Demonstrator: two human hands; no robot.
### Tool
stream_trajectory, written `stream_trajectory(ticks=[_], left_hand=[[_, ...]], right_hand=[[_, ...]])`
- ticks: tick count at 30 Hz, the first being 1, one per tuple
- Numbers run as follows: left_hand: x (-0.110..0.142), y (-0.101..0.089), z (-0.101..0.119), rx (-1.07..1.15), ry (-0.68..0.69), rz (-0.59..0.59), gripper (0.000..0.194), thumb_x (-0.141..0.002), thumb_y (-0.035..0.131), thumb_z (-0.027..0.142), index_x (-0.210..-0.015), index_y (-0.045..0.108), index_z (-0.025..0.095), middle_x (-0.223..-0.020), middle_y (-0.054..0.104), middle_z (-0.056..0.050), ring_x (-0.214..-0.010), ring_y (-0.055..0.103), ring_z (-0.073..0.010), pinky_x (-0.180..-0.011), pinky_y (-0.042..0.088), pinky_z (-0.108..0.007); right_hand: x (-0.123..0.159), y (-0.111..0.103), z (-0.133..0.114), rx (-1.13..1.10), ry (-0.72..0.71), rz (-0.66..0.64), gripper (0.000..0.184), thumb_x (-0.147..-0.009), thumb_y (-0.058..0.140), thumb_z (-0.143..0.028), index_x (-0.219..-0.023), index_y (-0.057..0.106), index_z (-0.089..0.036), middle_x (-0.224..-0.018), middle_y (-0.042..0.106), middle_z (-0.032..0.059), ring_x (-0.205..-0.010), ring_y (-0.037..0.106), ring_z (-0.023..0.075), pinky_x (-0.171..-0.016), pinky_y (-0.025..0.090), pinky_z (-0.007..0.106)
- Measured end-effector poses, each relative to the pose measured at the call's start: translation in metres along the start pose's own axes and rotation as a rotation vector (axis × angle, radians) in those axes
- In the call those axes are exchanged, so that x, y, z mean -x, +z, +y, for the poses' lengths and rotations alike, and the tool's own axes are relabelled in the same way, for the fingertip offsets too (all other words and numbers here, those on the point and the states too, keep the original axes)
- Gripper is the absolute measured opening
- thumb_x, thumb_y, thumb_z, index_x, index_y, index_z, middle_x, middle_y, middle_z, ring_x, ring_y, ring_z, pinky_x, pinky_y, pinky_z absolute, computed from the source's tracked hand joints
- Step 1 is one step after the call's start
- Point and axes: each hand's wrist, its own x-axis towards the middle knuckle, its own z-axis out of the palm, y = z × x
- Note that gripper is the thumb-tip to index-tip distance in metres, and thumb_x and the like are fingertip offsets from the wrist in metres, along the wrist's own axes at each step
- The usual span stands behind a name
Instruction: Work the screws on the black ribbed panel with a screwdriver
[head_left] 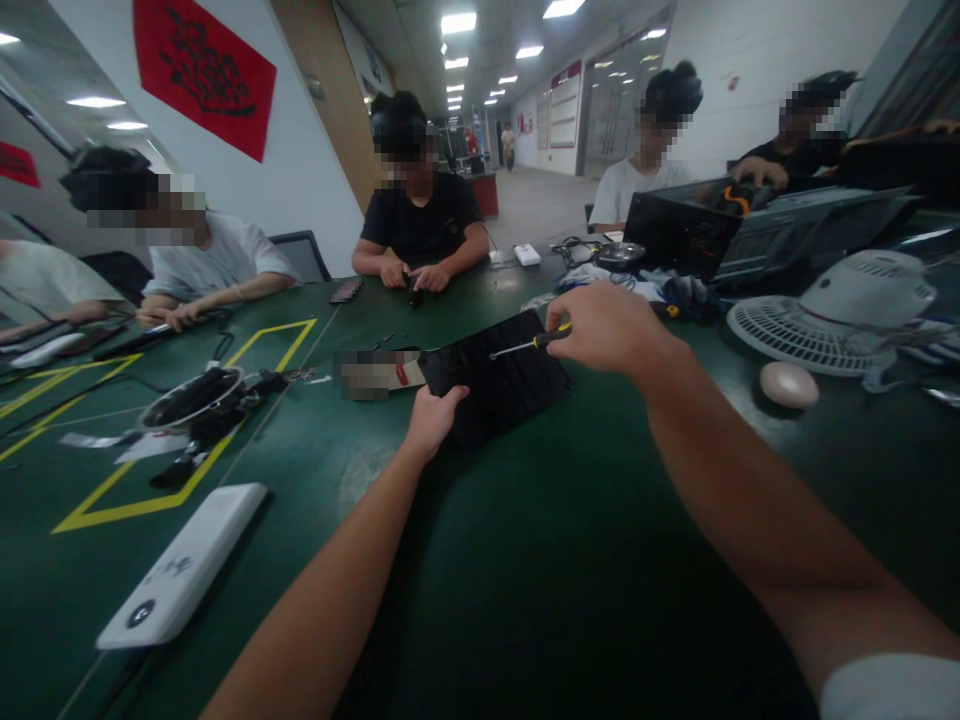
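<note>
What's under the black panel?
Green table shows around the black panel, and a beige box at its left edge; whether that continues underneath is hidden. The left hand's fingers, except the thumb, are covered too.

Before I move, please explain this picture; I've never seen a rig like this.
There is no robot: these are a person's bare hands, seen by one camera worn on their head, looking forward and down. The left hand grips a flat black rectangular panel. The right hand holds a thin screwdriver with a yellow-and-black handle, its tip over the panel; contact is unclear. On the dark green table lie a long white plastic device, left, and a white round fan, right.
</note>
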Motion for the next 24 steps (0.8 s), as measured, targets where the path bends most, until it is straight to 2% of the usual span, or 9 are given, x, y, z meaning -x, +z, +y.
stream_trajectory(ticks=[24], left_hand=[[-0.0001, -0.0004, -0.0002, -0.001, -0.022, 0.006, 0.036, -0.063, 0.088, 0.040, -0.090, 0.076, 0.019, -0.087, 0.079, -0.007, -0.085, 0.076, -0.0291, -0.086, 0.062, -0.041]], right_hand=[[0.0001, -0.0004, -0.0024, -0.051, 0.040, -0.026, 0.025, -0.089, 0.077, -0.035, -0.109, 0.090, -0.030, -0.114, 0.085, 0.0116, -0.110, 0.076, 0.0377, -0.087, 0.059, 0.049]])
